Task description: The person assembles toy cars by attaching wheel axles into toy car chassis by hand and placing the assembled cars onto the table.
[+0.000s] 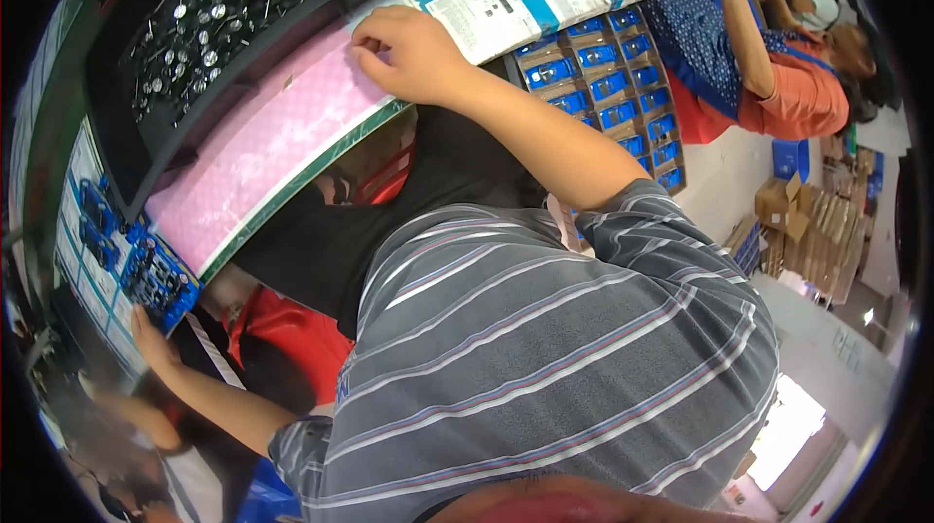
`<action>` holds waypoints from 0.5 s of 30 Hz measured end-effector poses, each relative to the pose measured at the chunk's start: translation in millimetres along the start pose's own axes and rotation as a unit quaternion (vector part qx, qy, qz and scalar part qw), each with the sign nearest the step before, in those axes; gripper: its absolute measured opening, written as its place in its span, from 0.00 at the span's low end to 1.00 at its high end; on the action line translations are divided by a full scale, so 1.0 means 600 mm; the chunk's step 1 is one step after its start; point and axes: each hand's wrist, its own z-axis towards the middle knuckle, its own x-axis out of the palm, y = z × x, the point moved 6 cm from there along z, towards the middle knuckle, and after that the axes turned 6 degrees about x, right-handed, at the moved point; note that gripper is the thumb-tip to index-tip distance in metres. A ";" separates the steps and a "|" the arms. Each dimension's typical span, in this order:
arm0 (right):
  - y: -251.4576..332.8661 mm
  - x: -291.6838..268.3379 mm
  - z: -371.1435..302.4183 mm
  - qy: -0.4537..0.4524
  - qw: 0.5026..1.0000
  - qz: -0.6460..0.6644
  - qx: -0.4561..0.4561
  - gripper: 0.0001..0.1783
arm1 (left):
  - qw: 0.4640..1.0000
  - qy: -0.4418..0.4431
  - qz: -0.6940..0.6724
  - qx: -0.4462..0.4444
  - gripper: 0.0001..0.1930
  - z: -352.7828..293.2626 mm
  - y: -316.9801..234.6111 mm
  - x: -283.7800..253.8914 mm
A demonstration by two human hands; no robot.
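Observation:
Beside the edge of a pink padded table mat [282, 124], my right hand [409, 51] rests with its fingers curled in. Whatever they hold, if anything, is hidden. Just behind that hand lies a row of white and blue printed packages [482, 17]. My left hand [151, 338] reaches out to the far left, fingers stretched out, at the near edge of a blue box [175, 314] filled with small dark parts. Beyond the mat stands a black tray [321, 12] heaped with small shiny round-headed metal pieces [209, 56].
Blue parts [97, 221] lie on printed sheets at the left. A divided cardboard tray of blue packed items [608, 85] stands to the right. Another person in orange and blue [788, 95] works at the upper right. Cardboard boxes [783, 207] are stacked behind. A red seat [282, 338] is below the table.

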 end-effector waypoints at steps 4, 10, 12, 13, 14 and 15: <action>-0.017 -0.011 -0.010 -0.003 0.999 0.034 0.002 0.07 | 0.943 -0.067 0.294 0.139 0.27 -0.026 -0.041 0.023; -0.154 -0.223 -0.003 -0.201 0.960 -0.119 0.152 0.16 | 0.890 -0.184 0.332 0.252 0.23 -0.153 -0.155 0.030; -0.269 -0.375 0.022 -0.254 0.914 -0.316 0.008 0.24 | 0.883 -0.216 0.310 0.279 0.22 -0.191 -0.194 0.067; -0.307 -0.413 0.047 -0.225 0.896 -0.382 0.018 0.30 | 0.877 -0.237 0.313 0.278 0.21 -0.221 -0.207 0.076; -0.351 -0.456 0.063 -0.201 0.863 -0.459 0.066 0.35 | 0.868 -0.256 0.295 0.306 0.19 -0.249 -0.222 0.108; -0.399 -0.499 0.069 -0.157 0.850 -0.493 0.102 0.39 | 0.848 -0.274 0.295 0.345 0.15 -0.263 -0.234 0.144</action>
